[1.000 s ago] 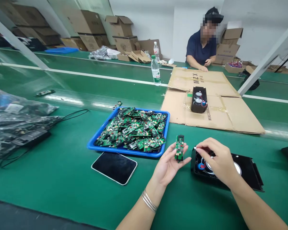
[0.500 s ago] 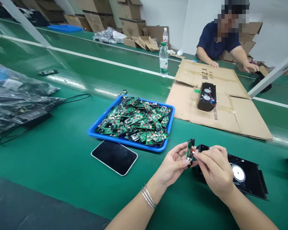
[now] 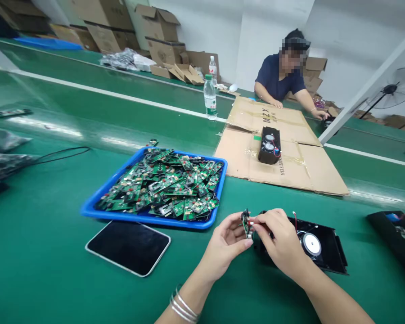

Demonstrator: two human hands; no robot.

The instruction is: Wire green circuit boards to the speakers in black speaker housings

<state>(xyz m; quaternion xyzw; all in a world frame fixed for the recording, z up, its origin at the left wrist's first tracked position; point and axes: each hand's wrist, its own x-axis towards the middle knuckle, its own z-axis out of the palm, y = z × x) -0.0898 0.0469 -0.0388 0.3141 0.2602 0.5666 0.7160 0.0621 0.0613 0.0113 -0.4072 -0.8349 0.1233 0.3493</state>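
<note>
My left hand point(image 3: 224, 243) is closed around a small green circuit board point(image 3: 246, 226), held upright between thumb and fingers. At the board's right face, the fingertips of my right hand point(image 3: 281, 245) pinch a small white connector point(image 3: 252, 223) beside a red part. Whether the connector is seated cannot be made out. Behind and below my right hand lies an open black speaker housing point(image 3: 334, 258) with a round white-centred speaker point(image 3: 312, 244) and loose thin wires. My hand hides the housing's left part.
Left of my hands, a blue tray point(image 3: 84, 210) is heaped with circuit boards, with a phone point(image 3: 128, 247) before it. Flattened cardboard point(image 3: 310, 168) bears another speaker housing point(image 3: 269, 145). A bottle point(image 3: 209, 99) stands behind. Another black housing point(image 3: 388, 238) lies right. A co-worker point(image 3: 273, 81) sits opposite.
The camera view has turned right, so things sit further left and another housing and a fan show at right. Both hands still hold the board and connector together.
</note>
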